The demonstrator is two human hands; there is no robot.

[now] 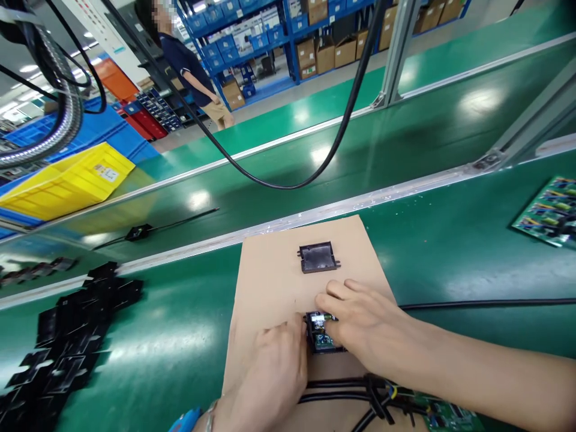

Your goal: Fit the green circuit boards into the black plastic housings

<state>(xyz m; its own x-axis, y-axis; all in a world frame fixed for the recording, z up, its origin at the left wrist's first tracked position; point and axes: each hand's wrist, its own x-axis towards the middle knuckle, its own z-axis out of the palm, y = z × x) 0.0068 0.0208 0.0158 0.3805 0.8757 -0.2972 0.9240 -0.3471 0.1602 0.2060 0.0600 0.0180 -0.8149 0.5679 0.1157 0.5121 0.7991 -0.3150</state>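
Black rectangular housing (309, 339) around green circuit board (323, 342), gripped between left hand (279, 354) and right hand (362, 318); tabbed shell (318, 258) beyond.

Blue shelving (291, 48) beyond green worktops (180, 318)

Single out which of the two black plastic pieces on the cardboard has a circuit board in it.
The nearer piece, between the left hand and right hand; a green circuit board shows inside. The farther piece shows none.

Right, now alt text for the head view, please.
A person's left hand and right hand touch a black case with a circuit board inside, on cardboard atop a green bench; another black shell lies beyond.
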